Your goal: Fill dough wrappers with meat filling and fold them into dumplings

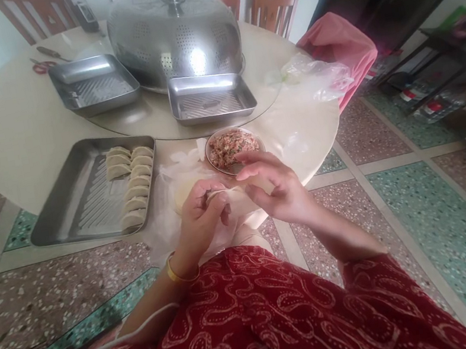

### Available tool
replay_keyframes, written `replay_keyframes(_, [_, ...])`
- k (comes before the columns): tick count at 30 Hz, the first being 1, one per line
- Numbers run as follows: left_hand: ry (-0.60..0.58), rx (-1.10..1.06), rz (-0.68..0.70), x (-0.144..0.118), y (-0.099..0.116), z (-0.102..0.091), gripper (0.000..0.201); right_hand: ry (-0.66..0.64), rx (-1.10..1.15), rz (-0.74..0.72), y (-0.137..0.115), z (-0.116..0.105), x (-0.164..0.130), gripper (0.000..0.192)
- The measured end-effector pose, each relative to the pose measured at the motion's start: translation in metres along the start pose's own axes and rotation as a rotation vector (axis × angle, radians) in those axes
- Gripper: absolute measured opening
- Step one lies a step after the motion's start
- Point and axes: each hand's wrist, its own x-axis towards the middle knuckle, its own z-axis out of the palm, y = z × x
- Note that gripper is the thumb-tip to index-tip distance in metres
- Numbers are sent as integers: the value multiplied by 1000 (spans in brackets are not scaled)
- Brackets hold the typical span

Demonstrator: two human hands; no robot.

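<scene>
Head view: I pinch a dumpling [230, 194] between both hands just off the table [18, 134] edge, its seam running left to right from my left hand's [199, 216] closed fingertips to my right hand [274, 188], with the filling bowl [234, 150] just beyond.
</scene>
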Motion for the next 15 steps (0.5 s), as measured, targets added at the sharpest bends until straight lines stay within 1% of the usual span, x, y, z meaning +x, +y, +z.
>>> replay_keyframes(4, [3,-19,15,0,-2,1,11,15,-83,-32,0,3,-7,16])
replay_keyframes(9, [11,-33,23,1,-4,3,12,23,-153,13,3,10,-12,11])
replay_keyframes(11, [24,-35,32,2,-3,5,12,23,-142,38,3,12,-13,9])
replay_keyframes(15, [49,-26,39,2,1,8,12,11,-39,47,2,13,-14,10])
